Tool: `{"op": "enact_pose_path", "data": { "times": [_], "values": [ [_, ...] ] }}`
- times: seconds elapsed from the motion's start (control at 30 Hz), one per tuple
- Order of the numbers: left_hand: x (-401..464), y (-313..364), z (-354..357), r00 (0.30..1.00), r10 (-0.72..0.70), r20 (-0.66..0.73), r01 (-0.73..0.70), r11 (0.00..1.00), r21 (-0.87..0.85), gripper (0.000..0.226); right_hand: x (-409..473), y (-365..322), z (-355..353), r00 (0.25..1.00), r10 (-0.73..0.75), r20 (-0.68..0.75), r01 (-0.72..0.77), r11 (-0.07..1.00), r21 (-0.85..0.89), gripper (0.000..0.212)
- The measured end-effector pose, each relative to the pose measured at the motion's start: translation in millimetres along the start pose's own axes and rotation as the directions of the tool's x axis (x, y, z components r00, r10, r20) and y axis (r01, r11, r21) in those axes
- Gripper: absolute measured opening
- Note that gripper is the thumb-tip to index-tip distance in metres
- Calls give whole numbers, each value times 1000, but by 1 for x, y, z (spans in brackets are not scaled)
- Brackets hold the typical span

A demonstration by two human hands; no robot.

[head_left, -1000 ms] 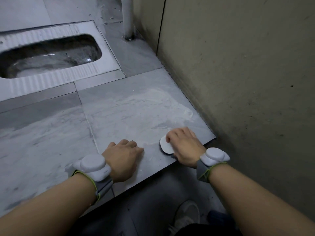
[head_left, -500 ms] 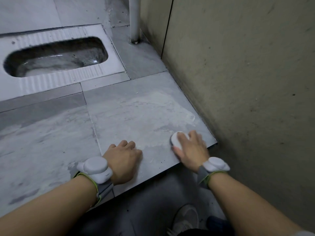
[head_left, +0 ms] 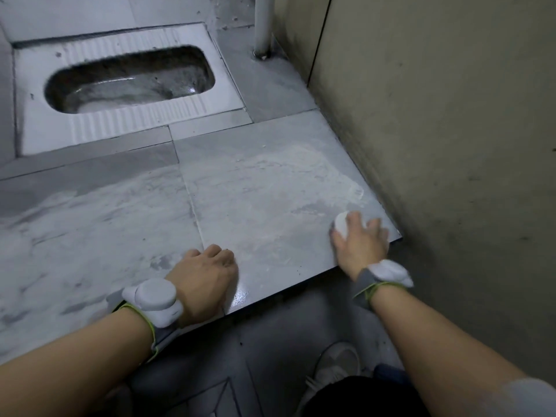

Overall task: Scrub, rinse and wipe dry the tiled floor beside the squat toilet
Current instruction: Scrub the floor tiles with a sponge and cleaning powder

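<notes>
A grey marbled floor tile [head_left: 264,188] lies in front of the white squat toilet [head_left: 129,82], on a raised platform. Pale soapy smears cover the tile's right half. My right hand [head_left: 359,245] presses a small white scrubber [head_left: 341,222] flat onto the tile near its front right corner, close to the wall. My left hand [head_left: 204,278] rests on the tile's front edge, fingers curled under, holding nothing. Both wrists carry white bands.
A beige wall [head_left: 436,130] runs along the right. A vertical pipe [head_left: 263,25] stands in the far corner. The platform ends in a step down to darker floor [head_left: 270,350], where my shoe [head_left: 337,365] stands.
My right hand has slid the scrubber rightwards along the tile's front edge toward the wall corner. My left hand has stayed in place.
</notes>
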State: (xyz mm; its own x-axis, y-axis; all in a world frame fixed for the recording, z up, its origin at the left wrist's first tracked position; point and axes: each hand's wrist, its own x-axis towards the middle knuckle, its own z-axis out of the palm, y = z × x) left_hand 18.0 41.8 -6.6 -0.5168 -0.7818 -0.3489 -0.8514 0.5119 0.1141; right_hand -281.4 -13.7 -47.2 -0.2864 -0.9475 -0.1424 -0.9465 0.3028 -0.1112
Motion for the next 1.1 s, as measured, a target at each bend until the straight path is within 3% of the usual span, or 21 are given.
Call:
{"op": "enact_pose_path", "data": {
  "times": [0.07,0.13,0.2,0.23,0.3,0.37,0.4,0.47,0.53,0.6,0.63,0.7,0.77,0.8,0.87,0.97,1.0,1.03,1.1],
  "values": [
    [-5,-2,2,1000,-6,20,7,1000,-12,49,-33,-34,15,977,-212,29,212,977,22,58],
    [-8,-7,2,999,-8,38,9,1000,-23,48,-72,-60,26,863,-501,72,491,863,121,61],
    [-9,-9,0,999,-18,29,19,999,-26,48,-74,-54,28,754,-656,35,646,750,141,52],
    [-10,-10,-3,999,-26,27,28,999,-41,51,-60,-44,25,761,-649,-23,646,753,125,48],
    [-15,-11,-5,998,-46,44,49,996,-76,54,-32,-23,15,907,-409,-94,418,901,118,43],
    [-17,-8,-1,998,-46,46,50,993,-108,35,-19,-10,13,993,-98,-72,105,989,103,46],
    [-19,-9,-1,998,-42,41,47,990,-130,25,-28,-23,16,994,-71,-79,78,993,91,47],
    [-21,-13,-3,994,-48,101,65,982,-179,21,-64,-67,34,966,-238,-104,248,963,106,52],
    [-22,-21,-6,985,-73,155,109,965,-237,39,-103,-103,46,855,-513,-74,518,847,117,55],
    [-25,-29,-13,982,-100,158,142,948,-283,51,-98,-105,41,768,-635,-83,640,762,95,53],
    [-29,-33,-16,984,-106,145,143,953,-268,48,-84,-98,35,767,-622,-156,636,770,56,50],
    [-41,-40,-15,986,-92,140,119,974,-193,42,-62,-77,28,889,-393,-236,415,909,49,44],
    [-59,-43,-11,982,-90,165,114,984,-138,39,-57,-72,37,981,-151,-121,165,979,117,48],
    [-65,-44,-8,980,-91,179,113,987,-117,37,-70,-83,44,983,-160,-90,171,977,124,51],
    [-77,-49,-2,974,-104,203,129,985,-113,39,-120,-121,62,932,-359,-53,363,924,122,55],
    [-89,-63,0,966,-154,208,198,957,-212,36,-192,-168,70,708,-702,-75,703,690,171,50],
    [-92,-68,-1,961,-168,219,216,951,-220,36,-190,-172,66,661,-748,-65,745,643,175,48],
    [-96,-72,-2,955,-186,232,238,946,-220,37,-177,-167,63,663,-745,-75,747,652,133,46],
    [-102,-77,-4,946,-222,235,274,937,-218,39,-135,-145,58,796,-592,-128,601,797,53,48]
  ]
}}
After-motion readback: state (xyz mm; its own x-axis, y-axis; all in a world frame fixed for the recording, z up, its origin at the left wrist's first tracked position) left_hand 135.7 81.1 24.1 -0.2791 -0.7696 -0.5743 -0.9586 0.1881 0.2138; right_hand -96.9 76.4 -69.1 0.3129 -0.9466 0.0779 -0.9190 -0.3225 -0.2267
